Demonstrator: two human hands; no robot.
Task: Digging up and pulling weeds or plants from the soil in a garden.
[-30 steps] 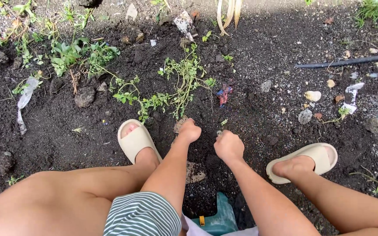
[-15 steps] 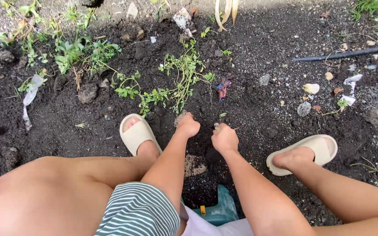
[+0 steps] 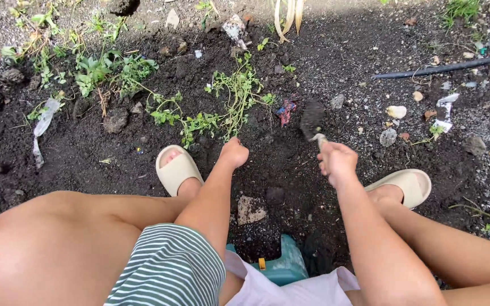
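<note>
I squat over dark soil [image 3: 290,170], feet in cream slide sandals. My right hand [image 3: 336,161] grips the handle of a small trowel [image 3: 313,122], its soil-caked blade lifted above the ground and pointing away from me. My left hand [image 3: 235,153] is closed low on the soil, right at the base of a trailing green weed [image 3: 236,99]; I cannot tell whether it holds a stem. The two hands are about a hand's width apart.
More leafy weeds [image 3: 106,71] grow at the upper left. A black hose [image 3: 432,69] runs across the upper right among stones and litter scraps. A flat stone [image 3: 250,208] lies between my legs, and a teal stool [image 3: 279,266] sits under me.
My right hand has swung right and up, lifting the trowel blade out of the soil into view. My left hand shifted slightly up toward the weed.
</note>
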